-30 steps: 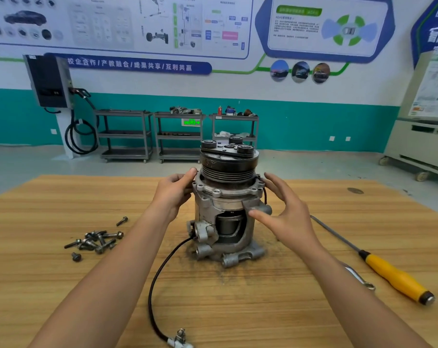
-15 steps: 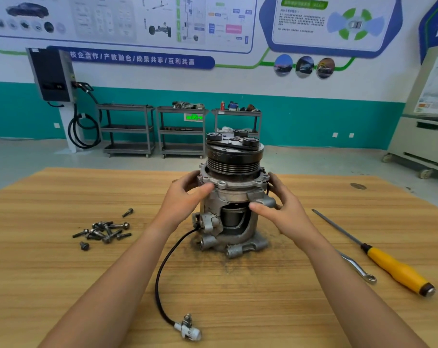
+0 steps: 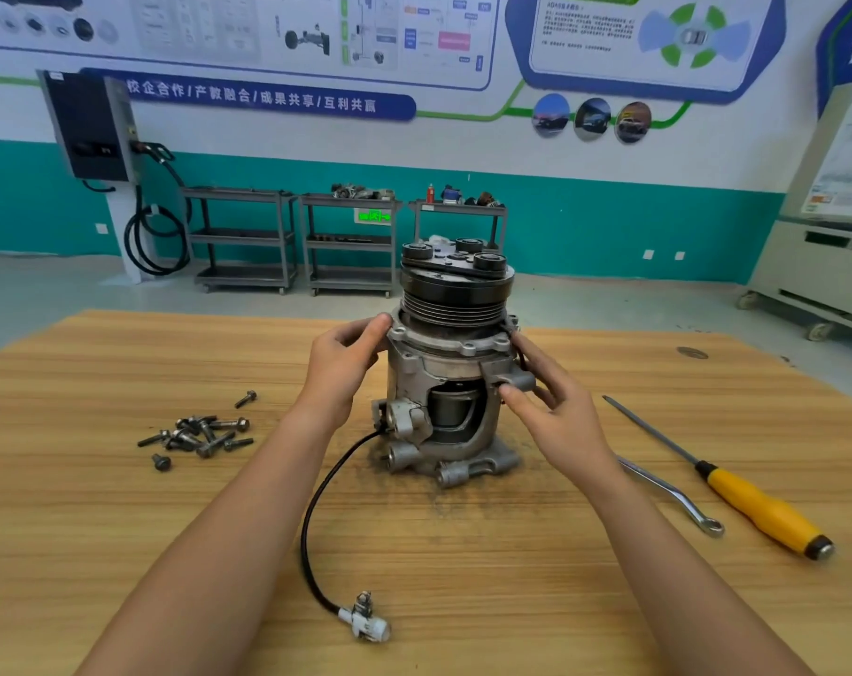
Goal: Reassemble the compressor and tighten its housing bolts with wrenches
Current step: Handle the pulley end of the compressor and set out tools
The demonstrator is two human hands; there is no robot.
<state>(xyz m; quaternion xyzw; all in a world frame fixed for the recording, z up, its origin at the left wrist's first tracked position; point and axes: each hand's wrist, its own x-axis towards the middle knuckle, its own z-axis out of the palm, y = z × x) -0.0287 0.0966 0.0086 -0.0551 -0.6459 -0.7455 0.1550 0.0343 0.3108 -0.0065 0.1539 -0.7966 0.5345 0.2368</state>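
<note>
Both hands clasp the compressor (image 3: pixel 443 363), upright on the table (image 3: pixel 121 529), left hand (image 3: pixel 338 363) curled on its flange rim, right hand (image 3: pixel 556 412) pinching a side lug; loose bolts (image 3: pixel 199 434) lie nearer the left hand, the wrench (image 3: pixel 668 495) nearer the right.

a pale wooden bench (image 3: pixel 121 529) fills the foreground, with a yellow-handled screwdriver (image 3: pixel 756 505) lying on its right side, shaft pointing away. against the teal-and-white far wall stand three grey shelf carts (image 3: pixel 243 236). left of them is a dark wall charger (image 3: pixel 90 126) with a looped black cable (image 3: pixel 151 236). a white cabinet (image 3: pixel 814 265) on casters stands at right.
</note>
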